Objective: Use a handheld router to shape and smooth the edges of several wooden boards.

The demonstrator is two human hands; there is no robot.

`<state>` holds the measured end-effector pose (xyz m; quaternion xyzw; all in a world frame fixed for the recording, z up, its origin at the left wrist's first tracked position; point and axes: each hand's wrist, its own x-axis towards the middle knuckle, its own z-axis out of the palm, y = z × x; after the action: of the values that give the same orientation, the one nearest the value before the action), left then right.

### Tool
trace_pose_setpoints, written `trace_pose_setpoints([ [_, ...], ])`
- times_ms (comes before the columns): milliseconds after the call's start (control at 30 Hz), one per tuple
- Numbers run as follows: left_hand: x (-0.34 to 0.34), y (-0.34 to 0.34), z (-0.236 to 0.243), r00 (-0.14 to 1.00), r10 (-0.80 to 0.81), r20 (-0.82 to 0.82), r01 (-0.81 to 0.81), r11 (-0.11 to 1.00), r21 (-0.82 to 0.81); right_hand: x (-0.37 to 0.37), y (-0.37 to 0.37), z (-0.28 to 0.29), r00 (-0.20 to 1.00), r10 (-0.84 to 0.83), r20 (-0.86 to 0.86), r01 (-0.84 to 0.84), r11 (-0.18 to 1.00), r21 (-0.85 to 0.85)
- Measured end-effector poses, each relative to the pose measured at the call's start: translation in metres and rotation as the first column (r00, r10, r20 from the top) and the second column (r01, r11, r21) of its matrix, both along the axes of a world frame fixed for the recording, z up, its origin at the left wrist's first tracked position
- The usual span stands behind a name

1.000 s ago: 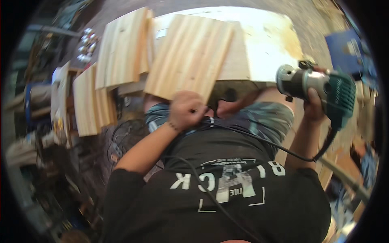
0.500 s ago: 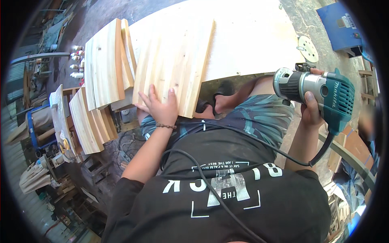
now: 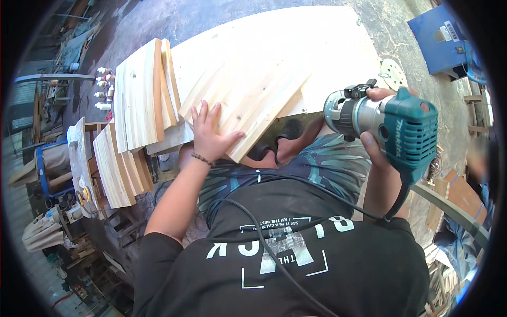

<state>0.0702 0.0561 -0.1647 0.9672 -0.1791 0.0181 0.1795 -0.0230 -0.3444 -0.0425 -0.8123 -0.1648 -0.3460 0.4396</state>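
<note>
My left hand [image 3: 212, 136] lies with spread fingers on the near end of a pale wooden panel [image 3: 259, 98] made of glued strips. The panel sits at a slant on a large white sheet-topped table [image 3: 327, 47], its near corner sticking out over the edge toward my lap. My right hand [image 3: 377, 156] is wrapped round a teal and silver trim router [image 3: 388, 119], raised at the right of the table's near edge. The router lies sideways, its round base end toward the panel. Its black cord [image 3: 393, 208] runs down across my lap and shirt.
More wooden panels [image 3: 138, 95] are stacked at the table's left, with others [image 3: 113, 169] lower beside them. Several small bottles [image 3: 104, 95] stand beyond. A perforated round disc [image 3: 393, 74] lies by the table's right edge, and a blue box [image 3: 435, 39] stands at far right.
The panel has turned clockwise, its far end swinging right, with my left hand still on it. My right hand has brought the router leftward, closer to the panel.
</note>
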Motion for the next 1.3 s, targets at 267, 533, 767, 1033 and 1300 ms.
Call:
trace_pose_setpoints([
  [267, 0.124, 0.009, 0.022, 0.96, -0.233, -0.158, 0.257, 0.954, 0.155, -0.025, 0.009, 0.012, 0.997, -0.079, 0.001, 0.077, 0.97, 0.229],
  [533, 0.157, -0.096, 0.008, 0.954, 0.285, -0.096, -0.218, 0.875, 0.431, -0.038, -0.013, -0.009, 0.974, -0.227, -0.029, 0.224, 0.919, 0.325],
  [767, 0.077, -0.234, 0.024, 0.813, -0.573, -0.105, 0.564, 0.729, 0.388, -0.032, -0.034, -0.011, 0.977, -0.215, 0.009, 0.208, 0.953, 0.219],
  [1033, 0.071, -0.194, 0.015, 0.708, -0.693, -0.136, 0.706, 0.698, 0.119, -0.008, -0.043, -0.046, 0.972, -0.229, -0.059, 0.235, 0.962, 0.138],
  [1300, 0.11, -0.043, 0.013, 0.998, 0.047, -0.038, -0.03, 0.936, 0.351, 0.044, -0.032, -0.083, 0.965, -0.151, -0.217, 0.164, 0.985, 0.047],
])
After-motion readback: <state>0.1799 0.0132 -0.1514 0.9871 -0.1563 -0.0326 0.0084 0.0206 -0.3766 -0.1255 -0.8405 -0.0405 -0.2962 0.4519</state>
